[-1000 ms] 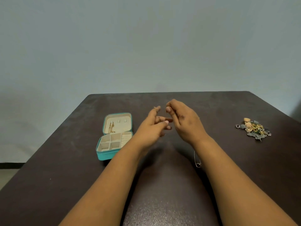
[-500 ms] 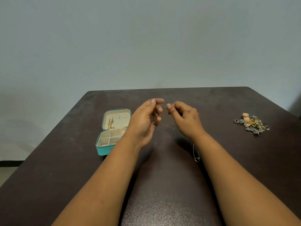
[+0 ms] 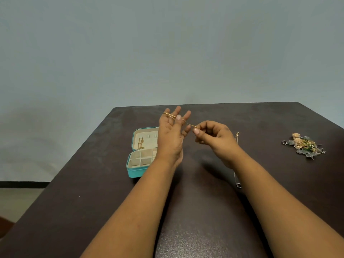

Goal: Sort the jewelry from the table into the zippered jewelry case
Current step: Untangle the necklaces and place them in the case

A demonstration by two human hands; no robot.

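Pinching one end of a thin gold chain (image 3: 188, 123) betw. thumb & curled fingers, the right hand (image 3: 214, 138) held it taut above the dark table (image 3: 260, 123) while the left hand (image 3: 172, 135), fingers straight & spread, carried the chain's other end draped across its fingers, w/ the open teal jewelry case (image 3: 138, 153) just left of it & a jewelry pile (image 3: 305, 145) well apart at right.

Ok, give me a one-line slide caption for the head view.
Both hands stretch a thin gold chain above the dark table, between the open teal jewelry case and a jewelry pile.
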